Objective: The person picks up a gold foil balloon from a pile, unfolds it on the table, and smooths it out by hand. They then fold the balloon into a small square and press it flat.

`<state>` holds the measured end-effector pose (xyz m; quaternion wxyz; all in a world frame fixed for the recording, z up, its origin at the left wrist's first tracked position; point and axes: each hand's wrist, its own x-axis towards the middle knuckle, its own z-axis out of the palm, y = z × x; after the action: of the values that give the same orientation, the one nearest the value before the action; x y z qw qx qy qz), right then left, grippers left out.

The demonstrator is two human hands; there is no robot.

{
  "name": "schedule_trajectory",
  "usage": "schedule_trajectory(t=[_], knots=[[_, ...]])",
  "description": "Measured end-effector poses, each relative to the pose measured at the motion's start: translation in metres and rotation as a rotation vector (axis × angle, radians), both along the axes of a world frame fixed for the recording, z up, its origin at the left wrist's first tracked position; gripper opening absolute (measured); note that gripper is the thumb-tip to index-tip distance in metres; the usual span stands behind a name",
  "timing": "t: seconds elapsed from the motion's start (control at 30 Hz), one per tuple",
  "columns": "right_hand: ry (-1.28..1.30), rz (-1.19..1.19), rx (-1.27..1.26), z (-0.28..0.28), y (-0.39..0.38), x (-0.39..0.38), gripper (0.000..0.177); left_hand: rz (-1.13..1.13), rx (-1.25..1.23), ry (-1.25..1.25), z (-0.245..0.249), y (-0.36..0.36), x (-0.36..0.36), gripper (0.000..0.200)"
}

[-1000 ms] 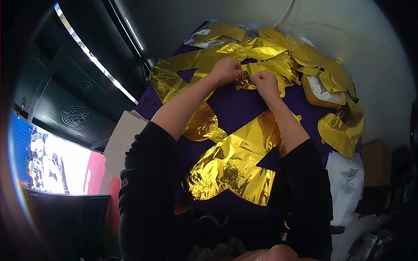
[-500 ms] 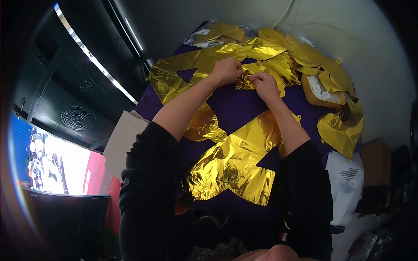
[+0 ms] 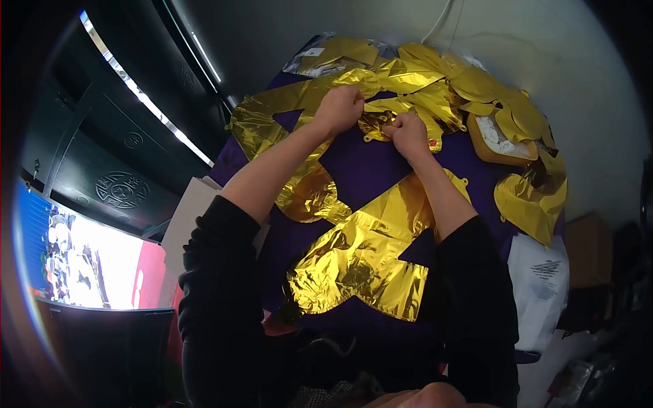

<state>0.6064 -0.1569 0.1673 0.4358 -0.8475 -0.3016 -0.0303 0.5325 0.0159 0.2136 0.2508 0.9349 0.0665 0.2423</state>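
My left hand (image 3: 341,109) is closed, with its fingertips pinched at the left edge of a crumpled gold foil balloon (image 3: 375,125). On the right side of that balloon my right hand (image 3: 411,138) is closed too, thumb and fingers gripping the foil. The exact pinch points are hidden by the fingers. Nearer to me a large flat gold foil balloon (image 3: 360,255) with notched edges lies under my right forearm. Another flat gold foil balloon (image 3: 262,126) spreads out below and left of my left hand.
Purple cloth (image 3: 367,166) covers the table. Right of my hands stands a yellow container (image 3: 505,155) with white bits inside, gold foil (image 3: 527,122) draped over it. A white plastic bag (image 3: 537,292) hangs at the right edge; cardboard (image 3: 194,224) is at the left.
My left hand has moved a little left, widening the space between my hands and exposing more crumpled foil. My right hand has shifted only slightly.
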Motion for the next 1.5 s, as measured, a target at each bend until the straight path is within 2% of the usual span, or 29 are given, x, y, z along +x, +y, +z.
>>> schedule_trajectory(t=[0.13, 0.2, 0.33, 0.4, 0.43, 0.53, 0.63, 0.73, 0.83, 0.93, 1.0, 1.03, 1.1, 1.13, 1.2, 1.23, 1.3, 1.43, 1.5], knots=[[0.061, 0.001, -0.027, 0.002, -0.001, 0.001, 0.027, -0.068, 0.111, 0.045, -0.005, -0.01, -0.013, 0.016], [0.013, 0.009, -0.011, 0.001, -0.002, 0.002, 0.028, -0.255, 0.137, 0.02, -0.01, -0.014, -0.016, 0.014], [0.023, 0.014, -0.036, 0.005, -0.002, 0.003, 0.031, -0.231, 0.115, 0.151, -0.018, -0.014, -0.015, 0.015], [0.198, 0.045, -0.014, 0.01, -0.005, 0.006, 0.027, -0.225, 0.196, 0.174, -0.019, -0.011, -0.015, 0.017], [0.2, 0.043, -0.013, 0.01, -0.005, 0.007, 0.027, -0.227, 0.197, 0.176, -0.018, -0.011, -0.015, 0.017], [0.275, 0.066, 0.12, 0.006, -0.007, 0.01, 0.025, -0.215, 0.18, 0.227, -0.015, -0.011, -0.016, 0.021], [0.185, 0.088, 0.214, 0.006, -0.008, 0.005, 0.022, -0.197, 0.213, 0.257, -0.009, -0.015, -0.02, 0.022], [0.193, 0.063, 0.068, 0.01, -0.009, 0.004, 0.017, -0.186, 0.267, 0.263, -0.009, -0.019, -0.022, 0.023], [0.141, 0.019, 0.029, 0.013, -0.007, 0.002, 0.018, -0.164, 0.234, 0.218, -0.009, -0.021, -0.021, 0.026], [0.212, 0.006, 0.004, 0.012, -0.008, 0.003, 0.021, -0.104, 0.105, 0.231, -0.011, -0.021, -0.019, 0.026], [0.1, 0.001, 0.069, 0.009, -0.008, 0.002, 0.021, -0.17, 0.171, 0.08, -0.013, -0.021, -0.022, 0.022], [0.102, 0.001, 0.069, 0.007, -0.007, 0.003, 0.021, -0.171, 0.17, 0.082, -0.01, -0.02, -0.023, 0.022], [0.114, -0.002, 0.091, 0.007, -0.006, 0.004, 0.024, -0.209, 0.209, 0.267, -0.004, -0.015, -0.022, 0.014], [0.115, -0.002, 0.091, 0.007, -0.006, 0.003, 0.024, -0.209, 0.209, 0.268, -0.006, -0.016, -0.023, 0.014], [0.173, 0.022, 0.131, 0.007, -0.006, 0.004, 0.026, -0.123, 0.399, 0.056, -0.005, -0.022, -0.024, 0.012], [0.173, 0.022, 0.132, 0.006, -0.006, 0.005, 0.026, -0.123, 0.4, 0.055, -0.002, -0.026, -0.024, 0.012], [0.202, 0.008, 0.123, 0.008, -0.006, 0.007, 0.027, -0.237, 0.576, 0.018, 0.005, -0.033, -0.021, 0.017], [0.247, 0.008, 0.166, 0.023, -0.012, 0.024, 0.023, -0.341, 0.552, 0.077, -0.001, -0.048, -0.01, 0.016], [-0.007, 0.116, 0.157, 0.04, -0.016, 0.039, 0.018, -0.387, 0.561, 0.086, -0.004, -0.051, 0.001, 0.016]])
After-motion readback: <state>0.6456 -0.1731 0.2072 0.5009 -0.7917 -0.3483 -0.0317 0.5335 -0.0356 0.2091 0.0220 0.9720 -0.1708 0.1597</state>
